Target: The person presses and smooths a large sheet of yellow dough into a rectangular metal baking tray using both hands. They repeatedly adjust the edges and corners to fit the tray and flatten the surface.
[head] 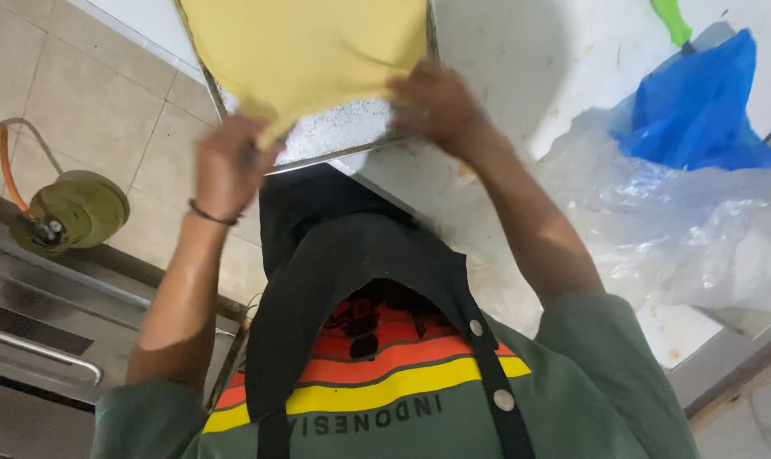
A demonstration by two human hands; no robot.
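Fingers of your left hand curl tight on the near corner of the yellow sheet, and fingers of your right hand pinch its other near edge. You hold it at two spots, so it looks like the soft sheet stays flat and does not fold. Under your fingers sits a metal tray with a thin rim. It rests on the white table, and its near corner sticks out past the table edge toward you. The sheet fills most of the tray. Just between your two hands, the sheet is lifted a bit, and you can see a white, speckled layer in the tray below it. Far to the right of your right fingers lies a blue plastic bag, with a crumpled clear plastic bag just in front of it. Far to the left of your left fingers, down on the floor, stands a green gas tank with an orange hose.
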